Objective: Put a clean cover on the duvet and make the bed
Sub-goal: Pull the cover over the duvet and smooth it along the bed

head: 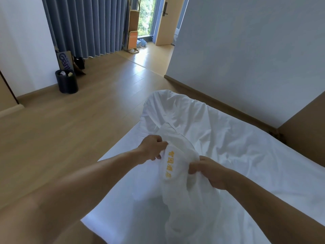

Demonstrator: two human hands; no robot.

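Both hands gripped the white cover (177, 166) above the bed (263, 155); the left hand (152, 148) and right hand (209, 171) pinched its lettered edge (probably hunting the opening); fingers clamped on cloth.

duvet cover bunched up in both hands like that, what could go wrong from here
1. The white cover is bunched between the left hand and right hand, so it may be twisted; shaking it out could tangle it rather than open it.
2. It hangs near the bed's edge, so loose fabric could slide onto the wooden floor and get dirty.
3. The sheet is rumpled at the far corner; dragging the cover across could pull it looser.
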